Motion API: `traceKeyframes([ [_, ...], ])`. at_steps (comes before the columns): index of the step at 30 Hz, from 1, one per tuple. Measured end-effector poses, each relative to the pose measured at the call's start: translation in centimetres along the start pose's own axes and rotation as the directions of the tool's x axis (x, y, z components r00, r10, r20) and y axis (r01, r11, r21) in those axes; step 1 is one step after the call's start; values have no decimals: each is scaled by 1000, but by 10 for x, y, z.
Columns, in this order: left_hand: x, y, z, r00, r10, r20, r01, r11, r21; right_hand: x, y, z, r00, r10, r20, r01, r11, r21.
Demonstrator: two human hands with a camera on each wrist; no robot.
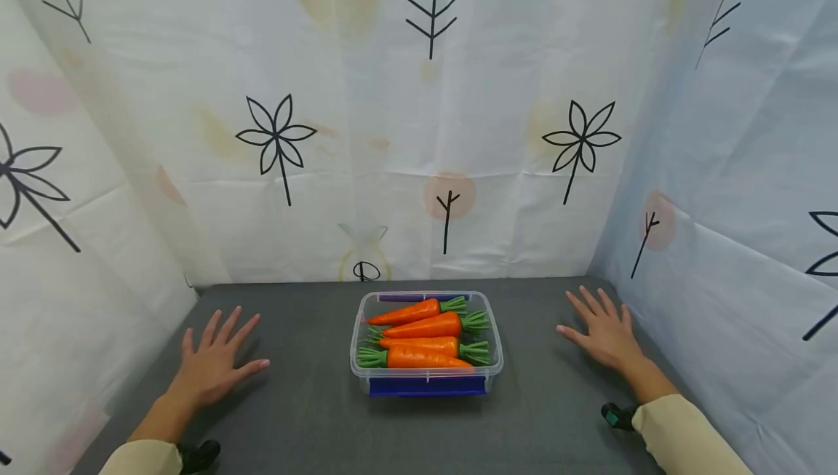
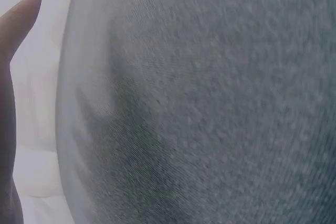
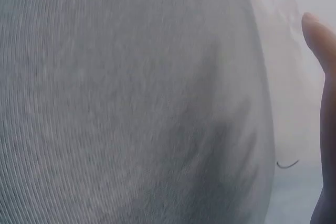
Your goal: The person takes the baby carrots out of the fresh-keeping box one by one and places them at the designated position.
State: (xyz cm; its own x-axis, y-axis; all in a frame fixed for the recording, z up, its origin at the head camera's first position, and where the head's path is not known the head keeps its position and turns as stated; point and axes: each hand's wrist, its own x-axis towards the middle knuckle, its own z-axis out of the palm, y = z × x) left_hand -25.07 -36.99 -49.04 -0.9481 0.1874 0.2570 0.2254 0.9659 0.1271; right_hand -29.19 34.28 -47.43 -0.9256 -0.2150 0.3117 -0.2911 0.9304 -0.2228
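In the head view, a clear plastic container (image 1: 496,358) with blue clips stands at the middle of the grey table. Several orange carrots (image 1: 428,358) with green tops lie inside it, stacked in rows. To its left my left hand (image 1: 208,369) is spread above the table, fingers straight and apart, holding nothing. My right hand (image 1: 605,333) is spread likewise on the right side, apart from the container. Each wrist view shows only a thumb and edge of the hand, the left thumb (image 2: 23,17) and the right thumb (image 3: 319,38), over cloth with the hand's shadow.
Grey cloth covers the table (image 1: 294,417). White patterned curtains (image 1: 366,118) hang behind it and along both sides, close to the table edges. A dark strap device (image 1: 199,455) sits at the left wrist, another (image 1: 617,416) at the right wrist.
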Motion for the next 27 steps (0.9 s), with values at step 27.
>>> traceKeyframes([
  [27, 13, 63, -22, 954, 133, -270, -227, 907, -354, 14, -70, -7, 979, -32, -200, 119, 889, 442],
])
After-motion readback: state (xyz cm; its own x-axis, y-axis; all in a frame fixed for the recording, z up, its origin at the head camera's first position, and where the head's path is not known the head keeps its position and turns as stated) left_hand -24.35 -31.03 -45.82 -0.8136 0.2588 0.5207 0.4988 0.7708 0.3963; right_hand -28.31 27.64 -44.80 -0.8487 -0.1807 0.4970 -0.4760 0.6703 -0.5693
